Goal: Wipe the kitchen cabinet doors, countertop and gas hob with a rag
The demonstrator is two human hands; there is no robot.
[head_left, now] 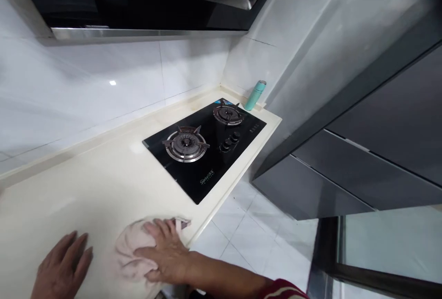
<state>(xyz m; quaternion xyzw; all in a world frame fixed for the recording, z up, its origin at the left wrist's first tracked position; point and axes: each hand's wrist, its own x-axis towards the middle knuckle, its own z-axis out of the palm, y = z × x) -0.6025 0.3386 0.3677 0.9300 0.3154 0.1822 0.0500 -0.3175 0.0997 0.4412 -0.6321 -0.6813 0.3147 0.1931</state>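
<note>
On the pale countertop, near its front edge, lies a bunched light pink cloth. My right hand presses on this cloth, its fingers curled over the fabric. To the left, my left hand rests on or just above the counter with its fingers apart, holding nothing. Beyond the cloth is a black glass gas stove with two burners, set into the counter.
A teal bottle stands behind the stove's far right corner, by the wall. The dark range hood overhangs the counter. Grey cabinets are on the right, above a tiled floor.
</note>
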